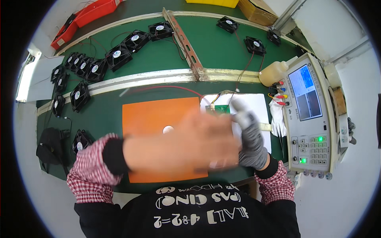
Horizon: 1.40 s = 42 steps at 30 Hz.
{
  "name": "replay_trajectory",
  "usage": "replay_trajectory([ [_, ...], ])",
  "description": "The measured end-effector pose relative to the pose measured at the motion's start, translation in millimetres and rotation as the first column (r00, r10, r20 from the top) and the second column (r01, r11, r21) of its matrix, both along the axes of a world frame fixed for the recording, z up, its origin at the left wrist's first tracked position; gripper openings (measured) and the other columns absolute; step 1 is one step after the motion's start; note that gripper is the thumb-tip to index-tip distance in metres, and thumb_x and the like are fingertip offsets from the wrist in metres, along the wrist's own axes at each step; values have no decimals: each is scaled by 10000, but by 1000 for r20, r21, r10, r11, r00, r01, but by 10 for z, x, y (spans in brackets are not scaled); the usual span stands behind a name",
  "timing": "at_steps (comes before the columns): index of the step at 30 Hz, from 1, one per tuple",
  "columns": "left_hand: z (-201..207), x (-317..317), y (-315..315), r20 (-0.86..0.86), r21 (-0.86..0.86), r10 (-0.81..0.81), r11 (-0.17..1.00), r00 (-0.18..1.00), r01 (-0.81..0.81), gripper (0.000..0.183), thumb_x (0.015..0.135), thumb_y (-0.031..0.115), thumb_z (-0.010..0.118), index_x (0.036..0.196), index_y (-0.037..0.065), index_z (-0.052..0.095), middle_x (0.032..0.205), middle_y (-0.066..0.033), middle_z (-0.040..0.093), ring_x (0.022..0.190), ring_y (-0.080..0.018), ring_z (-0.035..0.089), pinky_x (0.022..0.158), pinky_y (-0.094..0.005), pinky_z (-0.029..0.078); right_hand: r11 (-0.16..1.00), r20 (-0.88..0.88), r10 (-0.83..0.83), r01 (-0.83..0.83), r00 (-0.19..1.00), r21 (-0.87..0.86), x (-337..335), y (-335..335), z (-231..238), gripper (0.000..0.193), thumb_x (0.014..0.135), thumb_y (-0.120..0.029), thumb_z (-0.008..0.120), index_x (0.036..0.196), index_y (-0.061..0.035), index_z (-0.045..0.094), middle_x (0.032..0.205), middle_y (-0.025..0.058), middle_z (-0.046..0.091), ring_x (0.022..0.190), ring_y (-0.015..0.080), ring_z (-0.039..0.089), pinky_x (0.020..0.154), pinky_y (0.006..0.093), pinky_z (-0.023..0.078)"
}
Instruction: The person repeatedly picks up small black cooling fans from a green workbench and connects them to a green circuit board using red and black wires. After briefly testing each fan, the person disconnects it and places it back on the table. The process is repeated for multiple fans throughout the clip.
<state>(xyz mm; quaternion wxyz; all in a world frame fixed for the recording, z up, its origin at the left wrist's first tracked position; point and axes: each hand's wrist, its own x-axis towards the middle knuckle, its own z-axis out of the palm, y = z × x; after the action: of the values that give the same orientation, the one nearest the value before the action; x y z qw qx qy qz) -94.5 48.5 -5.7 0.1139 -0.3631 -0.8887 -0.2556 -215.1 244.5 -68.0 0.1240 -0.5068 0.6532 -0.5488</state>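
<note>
Motion blurs the bare left hand point(186, 144), fingers unreadable; gloved right hand point(250, 139) points one finger up beside the green circuit board point(221, 108), whose wires could snag.

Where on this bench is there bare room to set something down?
Free: the far green belt between the metal divider and the two fans at right; also the orange mat left of the blurred left hand. Crowded: the fan rows at left and the white sheet by the tester.

fifteen black fans point(118, 55), one orange mat point(152, 115)
</note>
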Motion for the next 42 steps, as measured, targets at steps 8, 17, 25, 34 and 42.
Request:
replay_trajectory([
  [8, 92, 409, -554, -75, -500, 494, 733, 866, -462, 311, 749, 10, 571, 1042, 99, 620, 1194, -85, 569, 1226, -343, 480, 986, -458, 426, 967, -776, 42, 171, 629, 191, -235, 83, 57, 230, 755, -147, 653, 967, -80, 709, 966, 87, 567, 896, 290, 562, 818, 383, 469],
  [17, -83, 537, -253, -194, -366, 446, 794, 874, -486, 330, 795, 97, 628, 1105, 209, 615, 1429, -146, 471, 1332, -332, 459, 1088, -455, 406, 955, 22, -141, 130, 990, 265, -307, 105, -118, 148, 765, -81, 760, 902, -46, 717, 839, 87, 618, 846, 224, 630, 775, 337, 513],
  [25, -451, 616, -383, 297, 182, 678, 652, 673, -736, 548, 733, 112, 731, 1227, -4, 523, 1320, -180, 507, 1121, -351, 550, 980, -425, 435, 975, -210, -90, 129, 973, 180, -312, 59, -223, 135, 730, -42, 750, 852, -47, 693, 859, 97, 605, 844, 271, 602, 763, 377, 497],
  [34, -352, 706, -88, -209, -178, 613, 742, 762, -646, 963, 648, 507, 835, 1354, -21, 448, 1171, -170, 561, 1035, -323, 525, 906, -447, 407, 968, -151, -85, 117, 985, 223, -342, 68, -344, 191, 712, -71, 784, 890, -41, 719, 916, 106, 630, 883, 280, 607, 807, 379, 503],
  [42, 71, 1174, -151, 468, 869, -615, 190, 635, -457, 338, 954, 152, 578, 1144, -126, 550, 1024, -308, 634, 903, -374, 655, 785, -456, 540, 978, -198, -79, 114, 977, 174, -363, 66, -258, 154, 706, -75, 780, 813, -38, 676, 867, 97, 623, 913, 286, 606, 842, 382, 498],
])
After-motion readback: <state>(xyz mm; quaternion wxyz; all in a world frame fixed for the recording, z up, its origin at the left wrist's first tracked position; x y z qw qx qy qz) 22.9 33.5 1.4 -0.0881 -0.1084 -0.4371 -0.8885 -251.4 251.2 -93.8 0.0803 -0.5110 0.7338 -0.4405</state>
